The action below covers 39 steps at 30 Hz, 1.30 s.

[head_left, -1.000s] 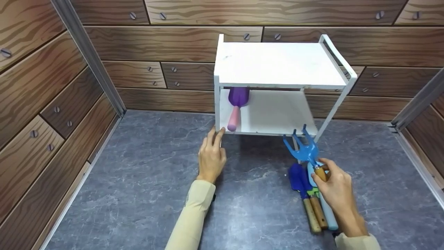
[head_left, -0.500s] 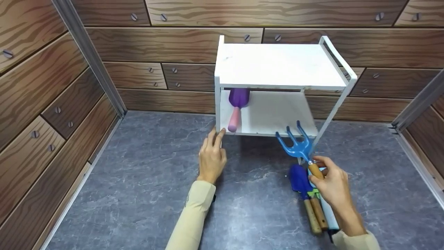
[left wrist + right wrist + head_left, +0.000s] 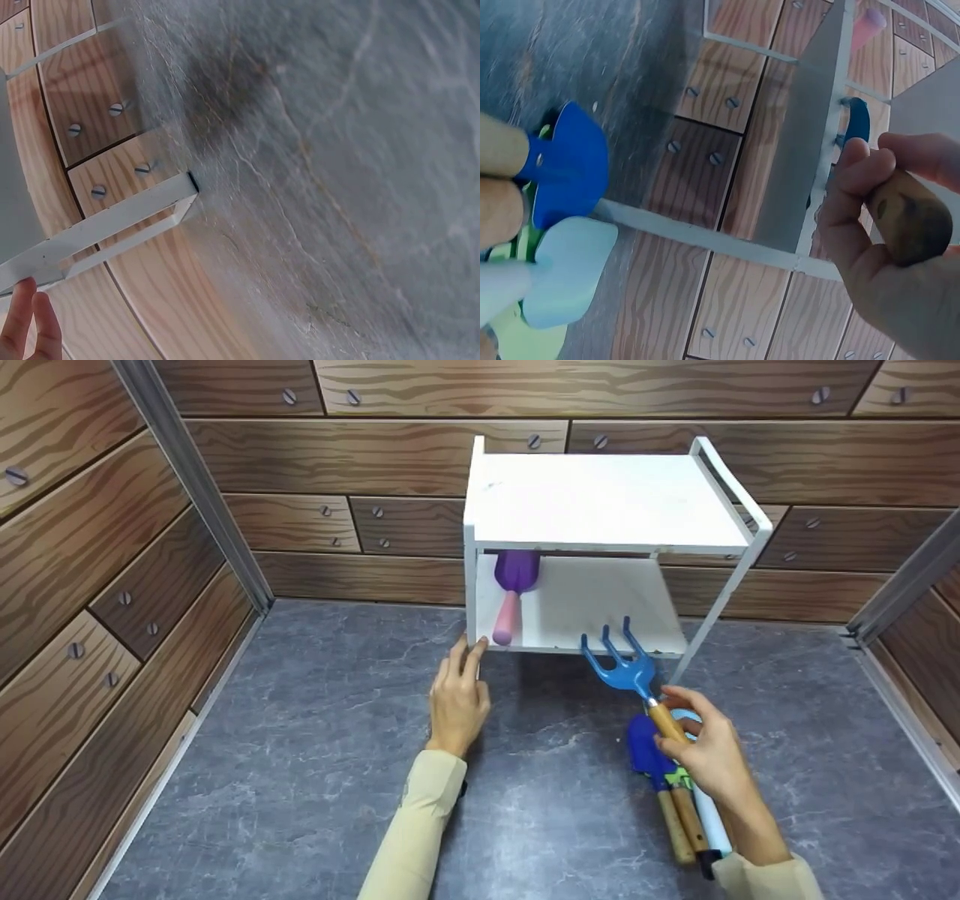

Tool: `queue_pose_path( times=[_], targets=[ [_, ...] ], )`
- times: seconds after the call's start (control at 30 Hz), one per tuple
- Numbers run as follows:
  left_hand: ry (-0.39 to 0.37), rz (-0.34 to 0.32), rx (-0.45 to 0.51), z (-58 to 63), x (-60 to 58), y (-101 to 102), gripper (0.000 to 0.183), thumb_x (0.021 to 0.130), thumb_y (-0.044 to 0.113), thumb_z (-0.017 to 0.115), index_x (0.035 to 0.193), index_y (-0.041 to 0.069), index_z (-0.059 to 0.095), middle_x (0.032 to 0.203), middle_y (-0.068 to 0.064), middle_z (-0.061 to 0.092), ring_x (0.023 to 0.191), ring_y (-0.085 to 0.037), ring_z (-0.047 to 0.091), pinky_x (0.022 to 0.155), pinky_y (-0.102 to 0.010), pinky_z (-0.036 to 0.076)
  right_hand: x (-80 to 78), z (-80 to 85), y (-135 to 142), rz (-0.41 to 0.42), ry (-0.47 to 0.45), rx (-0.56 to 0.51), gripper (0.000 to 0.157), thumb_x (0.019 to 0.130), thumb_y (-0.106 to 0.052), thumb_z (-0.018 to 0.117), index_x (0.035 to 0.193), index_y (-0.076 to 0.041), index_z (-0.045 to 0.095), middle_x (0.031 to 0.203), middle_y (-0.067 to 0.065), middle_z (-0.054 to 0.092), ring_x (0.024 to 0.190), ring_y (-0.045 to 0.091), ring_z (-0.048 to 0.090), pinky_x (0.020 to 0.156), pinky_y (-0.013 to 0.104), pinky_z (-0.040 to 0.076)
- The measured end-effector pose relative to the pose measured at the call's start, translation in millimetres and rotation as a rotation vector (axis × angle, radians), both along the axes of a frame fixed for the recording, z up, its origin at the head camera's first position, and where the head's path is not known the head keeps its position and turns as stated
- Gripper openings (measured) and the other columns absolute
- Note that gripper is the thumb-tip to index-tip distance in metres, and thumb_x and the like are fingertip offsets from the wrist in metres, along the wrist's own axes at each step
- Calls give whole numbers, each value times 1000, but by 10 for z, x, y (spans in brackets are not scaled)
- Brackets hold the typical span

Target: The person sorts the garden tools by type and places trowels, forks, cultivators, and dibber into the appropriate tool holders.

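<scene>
A blue three-pronged hand fork (image 3: 625,671) is held by its wooden handle in my right hand (image 3: 709,746), its prongs by the front right edge of the lower shelf (image 3: 592,600). In the right wrist view, fingers and thumb wrap the wooden handle (image 3: 907,217). My left hand (image 3: 457,701) touches the front left corner of the white two-tier rack (image 3: 611,499) with its fingertips; the left wrist view shows fingers (image 3: 26,322) against the rack's frame (image 3: 97,232). On that lower shelf, at the left, lies a purple trowel (image 3: 516,571) with a pink handle.
Below my right hand, several tools lie side by side on the grey marbled floor (image 3: 300,780): a dark blue trowel (image 3: 646,742), a green tool (image 3: 679,778) with a wooden handle, and a light blue one (image 3: 711,821). Wood-patterned walls (image 3: 375,457) stand behind and beside.
My right hand has moved left and slightly up with the hand fork, bringing its prongs over the lower shelf's front edge. The left hand stays at the rack's corner.
</scene>
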<state>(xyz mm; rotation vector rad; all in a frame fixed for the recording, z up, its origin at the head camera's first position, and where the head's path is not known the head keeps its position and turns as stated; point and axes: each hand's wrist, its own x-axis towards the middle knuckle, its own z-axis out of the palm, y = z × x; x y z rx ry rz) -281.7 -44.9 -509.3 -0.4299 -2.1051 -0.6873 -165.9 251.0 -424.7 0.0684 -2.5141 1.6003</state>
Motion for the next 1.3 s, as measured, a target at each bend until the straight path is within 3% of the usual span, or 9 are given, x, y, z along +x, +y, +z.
queue_pose_path(
  times=[0.23, 0.4, 0.5, 0.6, 0.67, 0.73, 0.97, 1.17, 1.3],
  targets=[
    [-9, -8, 3, 7, 5, 4, 63, 73, -7, 63, 135, 8, 63, 136, -19, 58, 92, -35, 62, 73, -45, 56, 16, 22, -71, 38, 88, -68, 67, 77, 28, 53, 141, 11, 45, 130, 28, 51, 89, 4, 63, 66, 21, 53],
    [-11, -11, 3, 9, 4, 9, 63, 73, -8, 62, 134, 8, 63, 135, -20, 58, 91, -35, 62, 73, -45, 56, 26, 12, -84, 130, 227, -163, 64, 80, 30, 47, 141, 14, 41, 129, 31, 51, 96, 7, 66, 78, 20, 55],
    [-18, -13, 2, 7, 0, 8, 63, 73, -8, 62, 134, 8, 62, 135, -20, 58, 91, -35, 61, 73, -45, 56, 20, -12, -87, 237, 291, -214, 63, 81, 30, 43, 142, 18, 34, 141, 38, 38, 109, 5, 64, 88, 19, 53],
    [-20, -9, 3, 0, -3, 7, 64, 73, -8, 62, 135, 8, 62, 136, -19, 57, 93, -35, 62, 73, -45, 56, 25, -34, -96, 358, 304, -249, 62, 83, 29, 42, 143, 22, 28, 153, 42, 15, 122, 2, 56, 95, 19, 49],
    [-18, -5, 1, -2, 0, 7, 64, 73, -8, 62, 135, 8, 62, 136, -18, 57, 94, -35, 62, 74, -46, 56, 36, -44, -111, 404, 301, -241, 59, 87, 27, 44, 144, 23, 26, 155, 44, 1, 127, -1, 50, 97, 18, 46],
    [-16, -3, 2, -4, 2, 8, 64, 73, -7, 62, 135, 8, 62, 136, -18, 57, 96, -35, 62, 75, -46, 56, 41, -53, -129, 428, 301, -252, 57, 90, 25, 45, 144, 24, 26, 156, 43, -1, 130, 0, 49, 98, 18, 46],
    [-7, -2, 4, -11, -7, 1, 63, 74, -7, 63, 135, 8, 61, 135, -18, 58, 92, -35, 62, 74, -46, 56, -31, -50, -236, 295, 402, -164, 51, 89, 23, 56, 139, 21, 44, 153, 25, 38, 115, 10, 65, 89, 21, 53],
    [-12, -5, 7, -9, -4, -3, 63, 74, -7, 64, 135, 8, 62, 135, -18, 58, 92, -35, 61, 74, -46, 56, -168, -45, -327, 301, 394, -166, 52, 89, 26, 50, 140, 24, 39, 149, 44, 29, 118, 6, 61, 93, 20, 50],
    [-13, -6, 8, -5, 2, -2, 63, 74, -7, 64, 135, 8, 62, 136, -18, 58, 92, -35, 62, 74, -45, 57, -281, -59, -408, 218, 449, -84, 49, 90, 23, 54, 138, 23, 43, 143, 43, 40, 114, 16, 65, 91, 20, 51]
  ],
)
